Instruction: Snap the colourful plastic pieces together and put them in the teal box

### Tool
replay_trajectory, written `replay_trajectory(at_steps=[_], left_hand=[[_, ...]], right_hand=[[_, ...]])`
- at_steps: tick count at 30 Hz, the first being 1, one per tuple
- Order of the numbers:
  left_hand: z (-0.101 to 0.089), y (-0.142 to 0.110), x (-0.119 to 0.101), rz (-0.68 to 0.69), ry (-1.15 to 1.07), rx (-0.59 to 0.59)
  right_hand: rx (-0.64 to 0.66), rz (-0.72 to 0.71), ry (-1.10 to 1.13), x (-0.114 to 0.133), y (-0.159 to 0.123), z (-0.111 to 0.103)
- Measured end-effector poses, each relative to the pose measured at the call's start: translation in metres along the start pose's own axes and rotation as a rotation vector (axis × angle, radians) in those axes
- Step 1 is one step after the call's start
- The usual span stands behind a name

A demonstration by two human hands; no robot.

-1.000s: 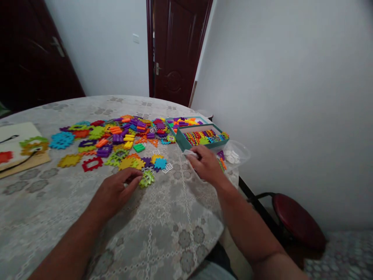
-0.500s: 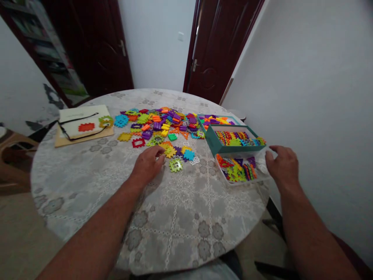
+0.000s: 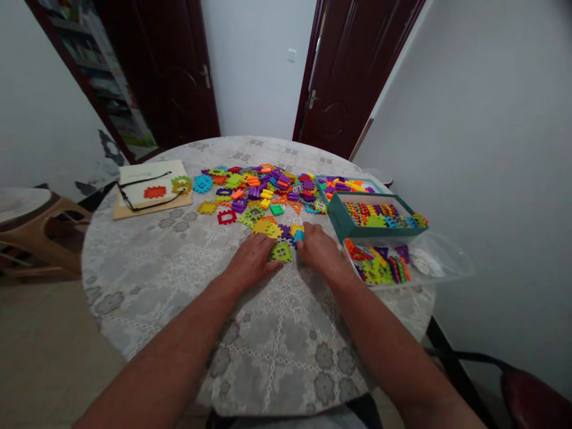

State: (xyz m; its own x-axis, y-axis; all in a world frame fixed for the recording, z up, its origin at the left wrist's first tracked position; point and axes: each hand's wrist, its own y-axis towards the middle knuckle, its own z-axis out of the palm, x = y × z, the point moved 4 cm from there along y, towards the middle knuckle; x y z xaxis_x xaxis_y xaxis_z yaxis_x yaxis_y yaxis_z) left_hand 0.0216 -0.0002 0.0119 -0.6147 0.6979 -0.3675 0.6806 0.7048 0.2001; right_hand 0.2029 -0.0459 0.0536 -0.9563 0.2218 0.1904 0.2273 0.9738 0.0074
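Observation:
My left hand (image 3: 251,260) lies on the round, lace-covered table (image 3: 268,339) with its fingers stretched out, the tips touching a green toothed plastic tile (image 3: 282,252). Just right of that tile rests my right hand (image 3: 319,250), knuckles up and fingers bent down beside a small blue tile (image 3: 298,236); its fingertips are hidden. Beyond both hands spreads a pile of several bright interlocking tiles (image 3: 261,190).
A teal box (image 3: 343,224) of small coloured pieces stands right of the pile, a second teal tray (image 3: 320,181) behind it. A clear plastic tub (image 3: 440,265) with tiles sits at the table's right edge. A flat board (image 3: 134,205) lies far left. A brown chair (image 3: 42,235) and dark doors stand around.
My right hand has swung left from the clear tub to the tiles in front of me. My left hand has slid right to the green tile. The view has turned slightly.

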Motion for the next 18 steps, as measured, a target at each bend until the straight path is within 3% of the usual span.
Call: replay_trajectory(at_steps=[4,9,14,18], left_hand=[[0.0,0.0,0.002,0.004,-0.087,0.017],[-0.002,0.0,0.002,-0.031,-0.258,0.07],[-0.009,0.0,-0.003,-0.018,-0.382,0.053],[-0.011,0.0,-0.003,-0.057,-0.397,0.059]], right_hand=[[-0.014,-0.029,0.113,-0.016,0.004,0.017],[-0.153,-0.138,0.33,-0.034,0.011,0.023],[-0.1,-0.301,0.544,-0.025,0.011,0.016],[-0.009,-0.52,0.579,-0.007,-0.002,0.01]])
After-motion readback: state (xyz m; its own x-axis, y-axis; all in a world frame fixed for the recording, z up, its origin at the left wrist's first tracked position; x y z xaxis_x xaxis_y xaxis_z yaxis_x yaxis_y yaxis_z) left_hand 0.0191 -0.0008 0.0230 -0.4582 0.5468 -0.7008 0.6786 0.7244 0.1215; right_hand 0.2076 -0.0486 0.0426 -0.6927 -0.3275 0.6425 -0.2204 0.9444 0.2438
